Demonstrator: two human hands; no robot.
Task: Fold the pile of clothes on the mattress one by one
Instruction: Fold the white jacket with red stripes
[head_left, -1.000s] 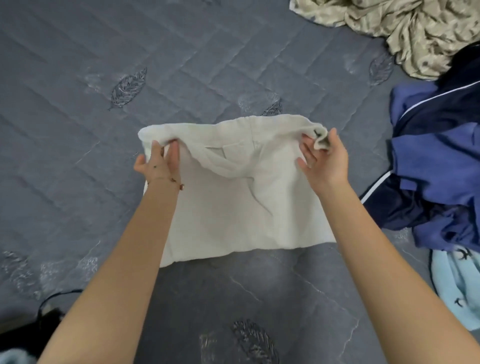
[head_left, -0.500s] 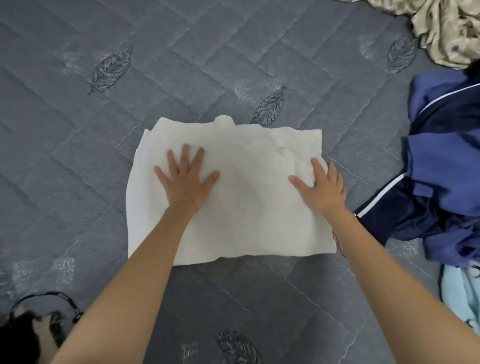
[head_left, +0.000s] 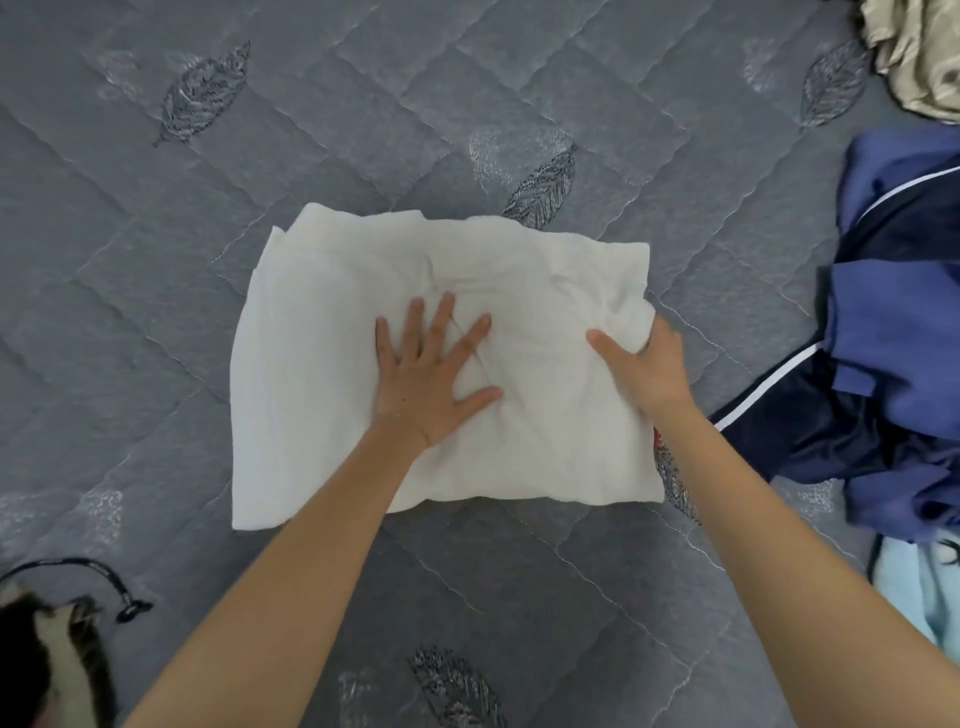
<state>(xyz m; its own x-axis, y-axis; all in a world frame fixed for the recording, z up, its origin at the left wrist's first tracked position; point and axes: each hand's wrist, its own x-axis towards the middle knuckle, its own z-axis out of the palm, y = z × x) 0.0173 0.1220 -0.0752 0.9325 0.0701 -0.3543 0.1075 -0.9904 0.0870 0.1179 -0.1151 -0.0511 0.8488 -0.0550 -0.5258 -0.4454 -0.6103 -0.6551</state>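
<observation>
White cloth (head_left: 363, 364) lies flat in the middle of the grey mattress (head_left: 156, 322). At 7 o'clock we see a black strap (head_left: 104, 574). Our left hand (head_left: 431, 384) presses down on it, flat, with the fingers spread wide. Our right hand (head_left: 649, 369) holds its right edge, thumb on top and fingers tucked under. At 3 o'clock sits a heap of blue clothes (head_left: 893, 322). A tan cloth (head_left: 914, 57) is at 1 o'clock, and a light blue cloth (head_left: 930, 587) at 4 o'clock.

Matt white cloth garment (head_left: 322, 364), quilted grey mattress fabric (head_left: 156, 260), smooth navy garment (head_left: 893, 415)
</observation>
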